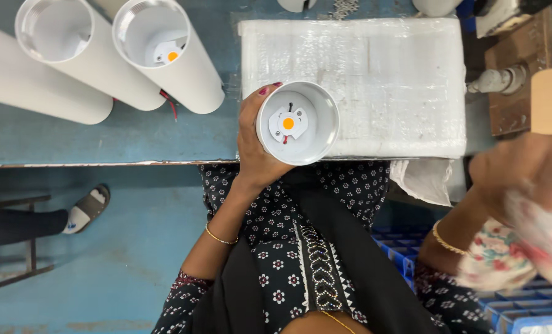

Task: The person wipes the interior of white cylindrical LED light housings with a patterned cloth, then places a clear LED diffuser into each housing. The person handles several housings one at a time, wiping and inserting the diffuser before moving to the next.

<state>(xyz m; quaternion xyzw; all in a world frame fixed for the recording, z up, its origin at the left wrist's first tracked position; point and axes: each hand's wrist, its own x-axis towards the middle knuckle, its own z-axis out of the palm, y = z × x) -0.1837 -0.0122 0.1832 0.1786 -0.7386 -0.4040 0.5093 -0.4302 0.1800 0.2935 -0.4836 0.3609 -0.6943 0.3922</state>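
A blue tabletop (134,139) fills the upper frame, bearing a plastic-wrapped white block (375,80) at upper right and three white tubes (72,68) at upper left. At centre, the left hand (254,145) grasps a white cylindrical lamp housing (297,122), open end up. The right hand (523,170), blurred at right, clutches a floral cloth (523,247).

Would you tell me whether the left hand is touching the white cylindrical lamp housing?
Touching. The head view shows the left hand wrapped round the side of the white cylindrical lamp housing, thumb at its rim.
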